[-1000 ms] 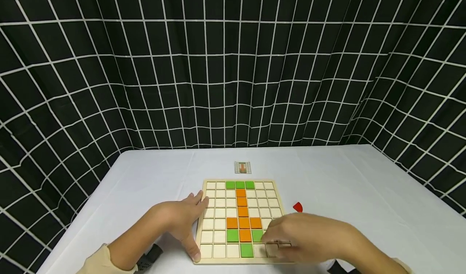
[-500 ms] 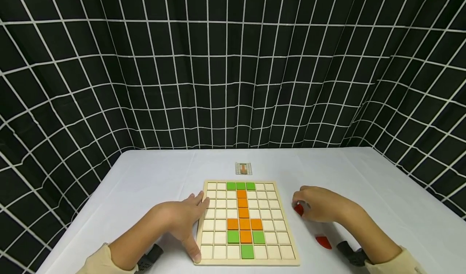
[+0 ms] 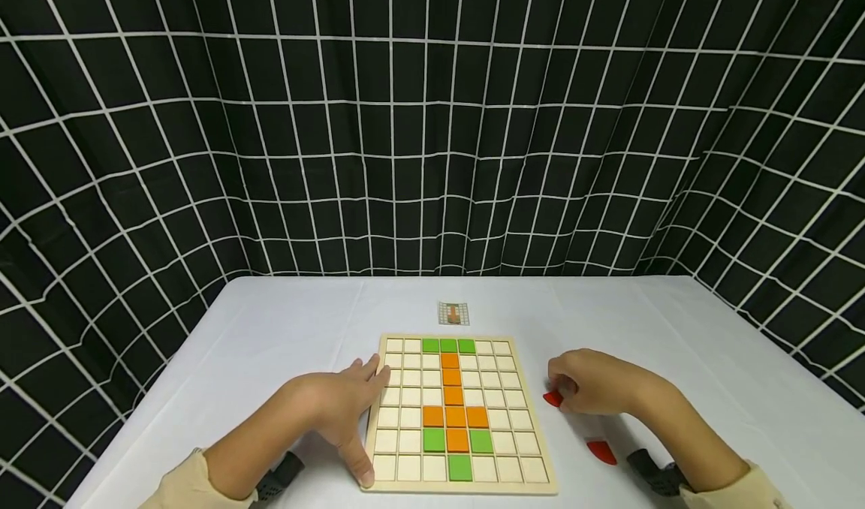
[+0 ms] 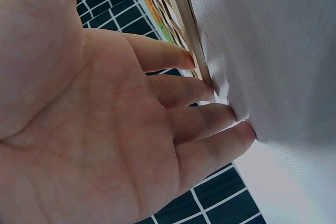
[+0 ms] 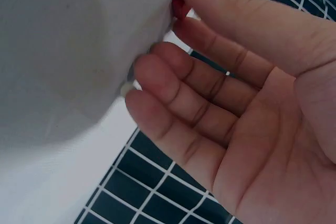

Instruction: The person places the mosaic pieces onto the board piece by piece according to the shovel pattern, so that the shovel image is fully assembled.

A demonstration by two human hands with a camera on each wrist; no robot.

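A wooden grid board (image 3: 489, 488) lies flat on the table, with orange tiles (image 3: 456, 417) in an upright line and a short bar, and several green tiles (image 3: 449, 345) above and below. My left hand (image 3: 341, 404) rests along the board's left edge, fingers extended and thumb at the near corner. To the right of the board, my right hand (image 3: 595, 381) pinches a small red wedge-shaped piece (image 3: 553, 399) between thumb and index finger at the table surface. The right wrist view shows the red piece (image 5: 181, 6) partly covered by the fingertips.
A second red wedge-shaped piece (image 3: 601, 452) lies on the white table (image 3: 324, 306) in front of the right hand. Beyond the board lies a small card (image 3: 453, 314) with a printed grid picture. A black curtain (image 3: 432, 118) with white lines surrounds the table.
My right hand has moved from the board's near right part to the red piece beside it, and that piece has shifted slightly nearer. My left hand has stayed on the board.
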